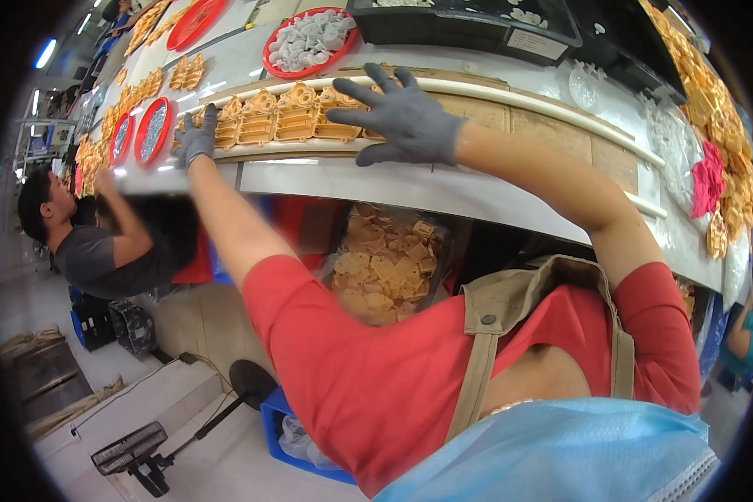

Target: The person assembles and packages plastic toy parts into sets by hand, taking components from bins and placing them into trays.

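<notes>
A row of orange plastic housings stands side by side between two white rails on the workbench. My right hand, in a grey glove, reaches over the right end of this row with its fingers spread wide. Part of the last housing is hidden behind the fingers. My left hand, also gloved in grey, lies at the row's left end, with its fingers stretched out against or just beside the housings there. I cannot tell whether it presses on one.
Beyond the row stand a red tray of white plastic parts and a black bin. Red dishes of small metal pieces lie left. Orange parts fill a bag-lined box under the bench. A co-worker sits at left.
</notes>
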A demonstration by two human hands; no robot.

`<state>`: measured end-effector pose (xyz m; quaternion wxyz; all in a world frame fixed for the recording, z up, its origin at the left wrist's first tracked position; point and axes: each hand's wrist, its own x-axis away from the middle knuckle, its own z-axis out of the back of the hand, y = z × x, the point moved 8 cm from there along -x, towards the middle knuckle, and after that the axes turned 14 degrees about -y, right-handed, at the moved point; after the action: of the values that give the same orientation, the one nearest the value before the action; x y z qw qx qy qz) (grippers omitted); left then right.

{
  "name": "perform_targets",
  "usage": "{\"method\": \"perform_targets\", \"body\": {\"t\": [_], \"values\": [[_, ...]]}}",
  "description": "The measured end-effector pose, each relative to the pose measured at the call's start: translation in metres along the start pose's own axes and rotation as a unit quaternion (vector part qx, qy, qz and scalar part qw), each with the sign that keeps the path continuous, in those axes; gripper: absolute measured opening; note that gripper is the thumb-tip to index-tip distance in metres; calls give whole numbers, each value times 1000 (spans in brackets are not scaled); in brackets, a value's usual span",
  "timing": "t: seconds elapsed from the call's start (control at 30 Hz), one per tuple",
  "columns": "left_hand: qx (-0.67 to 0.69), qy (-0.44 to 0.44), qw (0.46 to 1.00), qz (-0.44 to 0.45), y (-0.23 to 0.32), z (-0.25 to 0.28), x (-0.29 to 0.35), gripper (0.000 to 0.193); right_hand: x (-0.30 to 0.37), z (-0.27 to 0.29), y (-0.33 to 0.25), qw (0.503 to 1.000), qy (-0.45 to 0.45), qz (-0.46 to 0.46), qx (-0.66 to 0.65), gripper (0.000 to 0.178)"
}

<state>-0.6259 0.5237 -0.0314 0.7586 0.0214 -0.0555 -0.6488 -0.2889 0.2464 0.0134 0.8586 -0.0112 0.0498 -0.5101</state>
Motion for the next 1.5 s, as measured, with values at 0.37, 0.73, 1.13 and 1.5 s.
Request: {"method": "perform_targets", "body": {"t": [0.37,0.73,1.13,1.5], "values": [[12,-42,999,-14,125,-20,113,90,84,-20,51,994,-89,-61,13,65],[14,-35,998,-50,262,-48,300,84,295,1,125,985,-134,-112,0,62],[-39,-5,992,-122,280,-41,310,80,308,34,149,992,-65,-106,-34,51],[-147,50,978,-141,265,-21,335,74,297,43,126,986,-19,-162,30,52]]}}
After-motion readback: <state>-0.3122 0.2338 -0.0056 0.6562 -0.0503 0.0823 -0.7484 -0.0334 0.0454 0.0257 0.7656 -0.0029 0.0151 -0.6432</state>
